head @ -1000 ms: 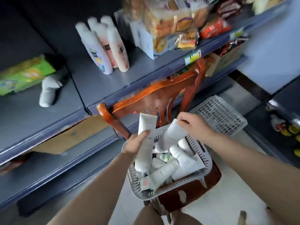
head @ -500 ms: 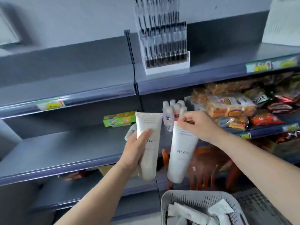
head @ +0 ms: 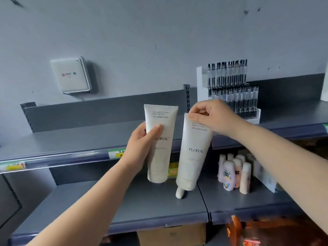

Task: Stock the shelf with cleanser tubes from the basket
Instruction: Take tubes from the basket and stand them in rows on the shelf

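Here we hold two white cleanser tubes before the grey metal shelf [head: 74,139].
Our left hand [head: 142,148] grips the white plastic "FLORAL" tube [head: 160,157] at mid-body; at its three o'clock, our right hand [head: 211,116] pinches the crimped top of the second white "FLORAL" tube [head: 192,157], cap down.
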`<state>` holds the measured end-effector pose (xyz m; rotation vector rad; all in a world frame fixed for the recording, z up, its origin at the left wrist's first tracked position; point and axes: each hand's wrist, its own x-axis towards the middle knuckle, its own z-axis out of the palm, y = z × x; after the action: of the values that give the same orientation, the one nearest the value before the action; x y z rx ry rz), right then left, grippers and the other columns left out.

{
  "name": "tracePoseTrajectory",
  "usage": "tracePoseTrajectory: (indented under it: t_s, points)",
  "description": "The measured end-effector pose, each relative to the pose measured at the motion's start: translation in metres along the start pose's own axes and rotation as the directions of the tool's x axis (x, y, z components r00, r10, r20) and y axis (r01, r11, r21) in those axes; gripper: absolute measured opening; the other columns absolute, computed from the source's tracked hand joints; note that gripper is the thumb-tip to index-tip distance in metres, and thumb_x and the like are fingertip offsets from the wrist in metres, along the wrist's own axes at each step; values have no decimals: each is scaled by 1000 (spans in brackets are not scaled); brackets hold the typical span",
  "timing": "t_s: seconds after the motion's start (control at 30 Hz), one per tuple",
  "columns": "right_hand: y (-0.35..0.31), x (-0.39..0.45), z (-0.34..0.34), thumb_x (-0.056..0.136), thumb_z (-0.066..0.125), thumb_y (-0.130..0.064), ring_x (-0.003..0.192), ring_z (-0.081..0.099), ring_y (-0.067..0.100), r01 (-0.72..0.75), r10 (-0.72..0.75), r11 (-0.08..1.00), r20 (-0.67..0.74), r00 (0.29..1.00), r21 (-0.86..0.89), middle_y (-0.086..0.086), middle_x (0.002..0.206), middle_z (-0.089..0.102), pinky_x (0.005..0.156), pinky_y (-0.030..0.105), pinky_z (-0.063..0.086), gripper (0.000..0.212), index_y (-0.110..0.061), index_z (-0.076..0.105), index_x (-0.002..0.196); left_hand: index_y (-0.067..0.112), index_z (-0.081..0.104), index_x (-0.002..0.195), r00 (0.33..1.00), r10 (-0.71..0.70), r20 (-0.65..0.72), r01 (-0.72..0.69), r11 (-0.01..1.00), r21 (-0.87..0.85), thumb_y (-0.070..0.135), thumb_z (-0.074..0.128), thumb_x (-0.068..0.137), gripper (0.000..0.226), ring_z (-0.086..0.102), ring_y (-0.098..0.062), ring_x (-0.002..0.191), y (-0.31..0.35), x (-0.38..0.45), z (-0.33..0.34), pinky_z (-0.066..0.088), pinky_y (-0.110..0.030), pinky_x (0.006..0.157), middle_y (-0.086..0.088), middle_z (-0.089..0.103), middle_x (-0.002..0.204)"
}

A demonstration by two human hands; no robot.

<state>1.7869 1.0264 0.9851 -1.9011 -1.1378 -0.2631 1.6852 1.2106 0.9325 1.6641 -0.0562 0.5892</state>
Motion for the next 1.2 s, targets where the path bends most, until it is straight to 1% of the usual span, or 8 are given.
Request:
tracePoseTrajectory:
  t_s: [0.2, 0.33, 0.47, 0.6, 0.73, 0.83, 1.0, 1.2]
  points:
    - [-32, 57, 23, 88, 60, -15, 66, 54, -4, 24, -29, 993, -44, 999, -118, -12, 72, 62, 58, -2, 37, 10, -10, 68, 85, 15, 67, 98, 994, 104, 43, -107, 992, 61, 19, 59, 89, 13, 68, -10, 77, 22, 40, -58, 53, -20, 63, 2, 73, 87]
    - [-41, 85, 23, 88, 60, -12, 67, 53, -6, 35, -46, 991, -79, 996, -128, -7, 75, 62, 60, -1, 37, 11, -5, 68, 87, 11, 66, 104, 993, 105, 53, -109, 990, 85, 21, 60, 89, 20, 70, -16, 87, 29, 65, -76, 56, -27, 73, -4, 73, 100]
    - [-35, 111, 19, 89, 59, -9, 56, 51, -18, 38, -53, 989, -108, 993, -141, -11, 72, 59, 59, -4, 36, 8, -7, 65, 85, 16, 66, 96, 996, 87, 36, -89, 994, 56, 23, 60, 89, 13, 70, -10, 79, 26, 92, -86, 56, -24, 66, 2, 73, 92]
    - [-20, 132, 14, 89, 59, -11, 60, 52, -11, 27, -51, 981, -120, 991, -194, -12, 72, 58, 57, -2, 35, 7, -10, 65, 85, 21, 67, 92, 997, 76, 25, -78, 995, 55, 21, 61, 88, 7, 70, -11, 80, 15, 117, -86, 56, -28, 72, 4, 73, 90]
    - [-4, 152, 11, 89, 58, -11, 67, 50, 2, 42, -66, 966, -86, 994, -257, -8, 72, 58, 59, 11, 38, 8, -13, 63, 83, 24, 67, 90, 999, 52, 11, -52, 998, 29, 20, 62, 88, 7, 69, -11, 79, 2, 137, -83, 54, -33, 78, 8, 73, 85]
    - [12, 164, 13, 90, 58, -13, 74, 50, 11, 48, -60, 948, -30, 998, -315, 0, 80, 60, 61, 8, 36, 10, -7, 66, 87, 25, 67, 90, 999, 32, 27, -33, 999, 41, 19, 62, 88, 8, 69, -9, 79, -9, 147, -79, 54, -32, 78, 10, 73, 84]
    - [38, 175, 16, 90, 56, -13, 75, 49, 15, 68, -36, 926, 91, 995, -372, -3, 73, 56, 62, 15, 35, 11, -6, 65, 88, 25, 66, 89, 1000, 2, 12, -3, 999, 47, 17, 62, 87, 9, 68, -3, 72, -26, 158, -70, 52, -23, 67, 12, 73, 79]
    - [52, 184, 14, 91, 56, -14, 71, 47, 14, 102, -67, 929, 110, 992, -355, -10, 69, 54, 63, 17, 35, 10, -12, 64, 85, 24, 67, 92, 999, -16, 33, 13, 998, 66, 17, 63, 87, 9, 69, -4, 78, -39, 165, -63, 54, -20, 66, 9, 73, 87]
